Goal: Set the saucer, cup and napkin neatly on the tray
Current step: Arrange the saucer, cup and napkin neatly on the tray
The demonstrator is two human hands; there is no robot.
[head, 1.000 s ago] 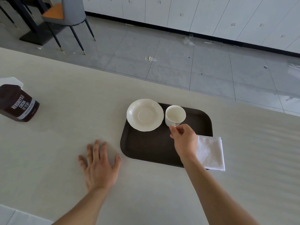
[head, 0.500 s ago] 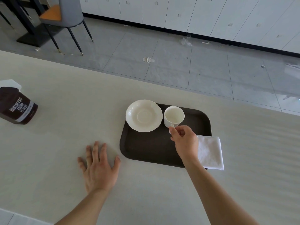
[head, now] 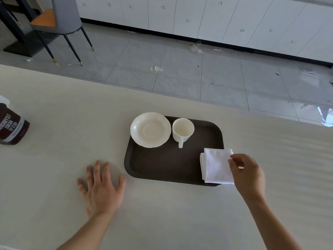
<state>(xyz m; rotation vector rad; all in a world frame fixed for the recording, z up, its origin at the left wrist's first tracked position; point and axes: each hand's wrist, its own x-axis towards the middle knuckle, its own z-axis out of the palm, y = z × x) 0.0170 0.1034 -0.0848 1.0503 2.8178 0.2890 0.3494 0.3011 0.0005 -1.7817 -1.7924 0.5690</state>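
A dark brown tray [head: 162, 165] lies on the pale table. A cream saucer [head: 150, 129] rests over the tray's far left corner, its rim overhanging the edge. To its right a cream cup [head: 182, 129] stands upright on the tray, handle toward me. A folded white napkin [head: 215, 166] lies across the tray's right edge, partly off it. My right hand [head: 247, 173] is at the napkin's right side, thumb and forefinger pinched at its edge. Left of the tray, my left hand [head: 101, 188] lies flat on the table with fingers spread.
A brown cocoa container [head: 11, 127] sits at the table's far left. Beyond the table's far edge is a tiled floor with scraps, a grey chair [head: 61, 18] and white cabinets.
My right hand let go of the cup handle and moved right to the napkin. The cup stays on the tray. The left hand has not moved.
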